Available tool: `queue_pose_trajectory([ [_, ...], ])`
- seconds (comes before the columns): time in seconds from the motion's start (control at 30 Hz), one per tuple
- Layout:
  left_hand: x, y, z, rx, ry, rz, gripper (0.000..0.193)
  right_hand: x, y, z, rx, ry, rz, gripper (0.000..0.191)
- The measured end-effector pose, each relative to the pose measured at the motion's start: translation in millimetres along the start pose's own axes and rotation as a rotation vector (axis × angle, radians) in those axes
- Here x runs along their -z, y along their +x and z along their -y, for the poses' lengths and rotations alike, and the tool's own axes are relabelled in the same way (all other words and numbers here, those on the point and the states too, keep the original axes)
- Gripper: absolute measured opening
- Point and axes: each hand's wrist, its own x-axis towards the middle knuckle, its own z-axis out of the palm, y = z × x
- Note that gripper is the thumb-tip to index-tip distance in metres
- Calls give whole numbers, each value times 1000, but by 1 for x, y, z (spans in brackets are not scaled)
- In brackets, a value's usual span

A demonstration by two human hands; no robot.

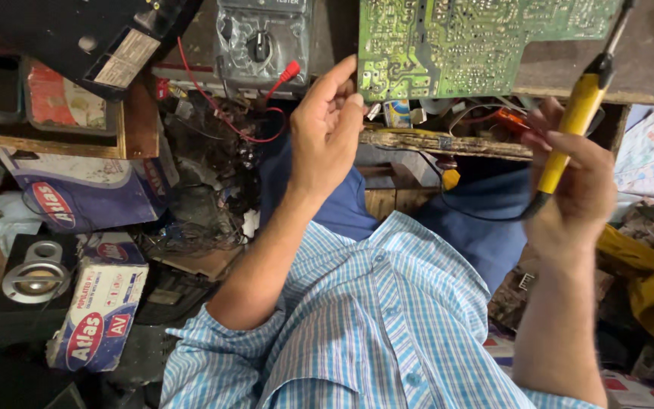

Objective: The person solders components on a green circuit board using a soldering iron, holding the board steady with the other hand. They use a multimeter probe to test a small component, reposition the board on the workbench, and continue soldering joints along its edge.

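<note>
2 hands (325,125), 1 circuit board (456,42), 1 soldering iron (575,113), 2 cardboard boxes (100,303).

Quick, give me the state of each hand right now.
Left hand: fingers curled at the lower left corner of the green circuit board; a firm grip cannot be told.
Right hand: closed around the yellow-handled soldering iron.

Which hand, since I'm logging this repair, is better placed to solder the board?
Right, probably: the right hand grips the iron, its tip up by the board. The left hand is at the board's edge, no tool.
</note>
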Motion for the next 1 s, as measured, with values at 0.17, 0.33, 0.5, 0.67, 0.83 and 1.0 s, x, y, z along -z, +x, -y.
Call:
queue_pose_trajectory([
  [0.17,-4,-9,18,176,-228,-113,30,12,-2,38,-127,486,83,34],
  [0.33,-9,-18,13,295,-564,-111,34,0,-23,50,-236,658,-128,8],
  [0.5,-22,-26,9,231,-647,-108,35,28,-38,46,-374,322,-185,26],
  [0.67,-37,-26,14,105,-440,-169,26,65,-18,53,-353,122,-172,32],
  [0.83,-51,-21,11,123,-456,-214,24,94,-12,78,-180,-43,-356,26],
  [1.0,-35,-13,7,127,-462,-96,24,87,-12,69,-463,-683,-161,22],
])
